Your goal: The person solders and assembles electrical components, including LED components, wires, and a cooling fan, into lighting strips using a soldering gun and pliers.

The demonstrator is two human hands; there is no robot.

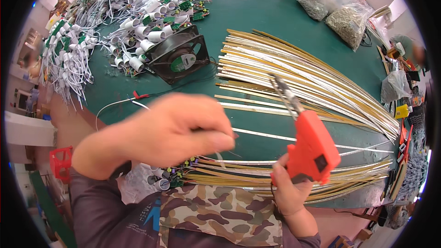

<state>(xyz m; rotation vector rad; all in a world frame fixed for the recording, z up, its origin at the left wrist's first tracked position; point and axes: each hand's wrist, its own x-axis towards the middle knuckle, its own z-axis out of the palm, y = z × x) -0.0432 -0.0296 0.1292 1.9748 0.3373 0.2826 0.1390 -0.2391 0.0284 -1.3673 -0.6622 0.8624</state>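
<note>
My left hand is raised over the near left of the table, blurred, its thumb and fingers pinched together. Whatever it pinches is too small to make out; a thin pale strand shows just below the fingertips. In my right hand is a red soldering gun, its metal tip pointing up and away from me. Beyond that tip lies a wide bundle of thin white and tan strips. A second bundle of strips runs along the near edge, with small wired parts at its left end.
A black fan stands at left of centre on the green table. Behind it are heaps of white cylinders with cables and green boards. Filled clear bags sit far right. A red stool is at the left.
</note>
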